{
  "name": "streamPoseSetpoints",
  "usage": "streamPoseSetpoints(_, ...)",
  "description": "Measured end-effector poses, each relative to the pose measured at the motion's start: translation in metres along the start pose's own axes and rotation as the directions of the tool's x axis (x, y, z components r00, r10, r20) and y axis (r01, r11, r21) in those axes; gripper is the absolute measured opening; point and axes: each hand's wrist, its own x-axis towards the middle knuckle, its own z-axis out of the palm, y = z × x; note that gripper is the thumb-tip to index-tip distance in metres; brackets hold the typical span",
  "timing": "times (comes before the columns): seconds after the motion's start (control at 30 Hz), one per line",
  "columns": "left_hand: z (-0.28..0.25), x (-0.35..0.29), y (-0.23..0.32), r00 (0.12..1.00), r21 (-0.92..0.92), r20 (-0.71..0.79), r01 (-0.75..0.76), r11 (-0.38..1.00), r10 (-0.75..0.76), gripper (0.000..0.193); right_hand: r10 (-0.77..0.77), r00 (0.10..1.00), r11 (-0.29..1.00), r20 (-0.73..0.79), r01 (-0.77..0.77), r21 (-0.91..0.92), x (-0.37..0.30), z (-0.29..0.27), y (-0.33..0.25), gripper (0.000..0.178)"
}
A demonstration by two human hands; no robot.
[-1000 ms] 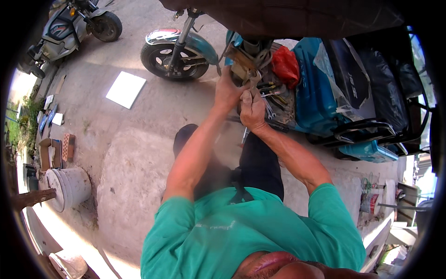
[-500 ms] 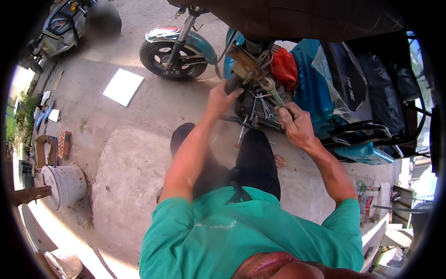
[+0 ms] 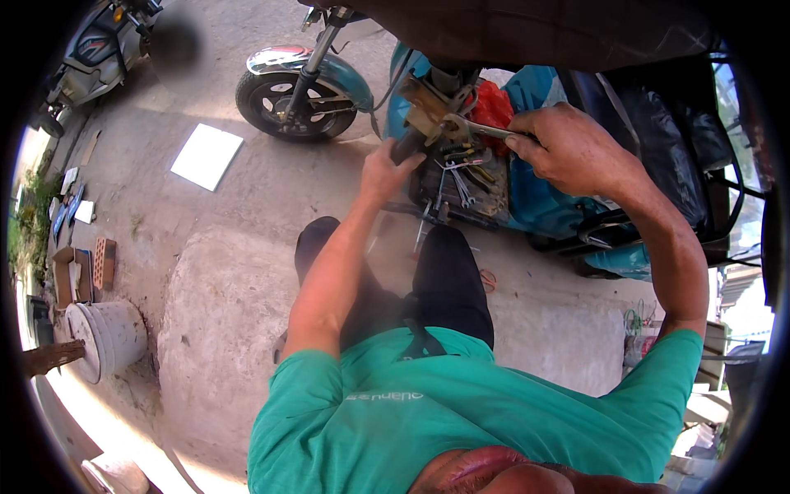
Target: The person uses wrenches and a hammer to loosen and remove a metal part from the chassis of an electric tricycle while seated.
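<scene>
My right hand point(image 3: 572, 148) is closed around the handle of a wrench point(image 3: 487, 129), which lies almost level. The wrench's jaw end sits at a rusty brown metal bracket point(image 3: 426, 107); the exact nut or bolt is hidden. Beneath that bracket, my left hand point(image 3: 381, 171) wraps round a dark cylindrical part point(image 3: 406, 146). Below the bracket, several combination wrenches point(image 3: 462, 188) and a pair of pliers point(image 3: 476, 156) lie on the footboard of a blue vehicle. A red plastic bag point(image 3: 492, 100) is bunched behind the wrench.
The front wheel point(image 3: 295, 107) with its fender stands to the left of my hands. A white square board point(image 3: 207, 156) lies on the concrete. Farther left are a lidded bucket point(image 3: 115, 339), a brick point(image 3: 104, 263) and a parked motorcycle point(image 3: 99, 53). A dark cover point(image 3: 535, 29) hangs overhead.
My right hand has moved up and to the right, swinging the wrench handle from slanting downward to nearly level. My left hand keeps its hold on the dark cylindrical part. The view has shifted slightly.
</scene>
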Motion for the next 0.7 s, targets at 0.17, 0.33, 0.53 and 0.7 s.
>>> streamPoseSetpoints(0.17,0.003,0.003,-0.005,1.000,0.012,0.012,-0.017,1.000,0.017,0.051,0.081,0.986,0.979,0.143,-0.052,-0.195,0.032,-0.032,-0.025,0.030)
streamPoseSetpoints(0.33,0.005,0.003,-0.009,1.000,0.004,0.003,-0.007,1.000,0.007,0.051,-0.001,0.986,0.986,0.165,0.029,-0.166,0.039,-0.031,-0.015,0.028)
streamPoseSetpoints(0.53,-0.002,0.001,-0.007,1.000,-0.012,0.022,0.012,1.000,-0.012,0.051,-0.029,0.990,0.998,-0.136,0.036,0.045,0.009,0.031,0.006,0.026)
streamPoseSetpoints(0.7,0.000,0.001,-0.006,0.998,-0.016,0.050,0.048,0.999,-0.047,0.058,0.161,0.915,0.815,-0.369,0.088,0.573,-0.007,0.121,0.001,0.031)
